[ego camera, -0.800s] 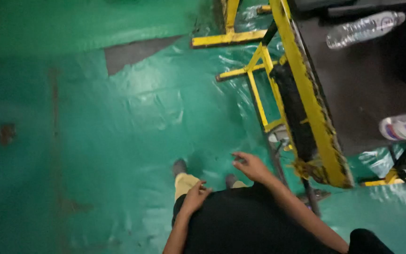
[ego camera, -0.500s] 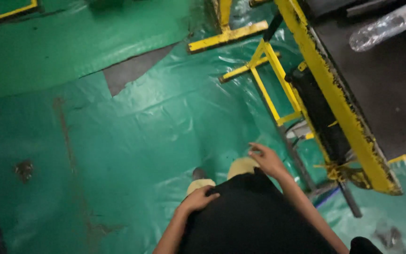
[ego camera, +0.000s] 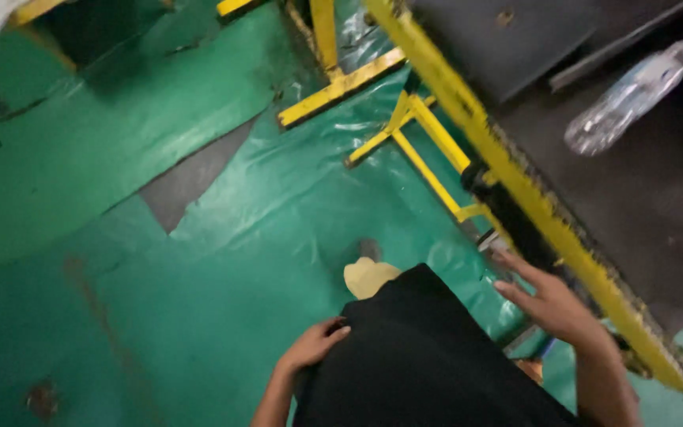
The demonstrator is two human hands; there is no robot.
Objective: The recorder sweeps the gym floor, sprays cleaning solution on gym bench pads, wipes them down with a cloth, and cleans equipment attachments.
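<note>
While the left hand [ego camera: 310, 348] rests loosely curled on the black garment [ego camera: 428, 364], the right hand [ego camera: 551, 300], empty with fingers spread, reaches toward one o'clock for the chipped yellow-edged dark worktop [ego camera: 515, 186]; next comes contact with its rim, I reckon.

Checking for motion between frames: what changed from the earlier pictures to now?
The right hand moved out from the black shirt toward the chipped yellow edge of the dark workbench, fingers spread, holding nothing. The view swung, so the clear plastic bottle sits lower in frame. The left hand stayed resting on the shirt, and the green floor sheeting is unchanged.
</note>
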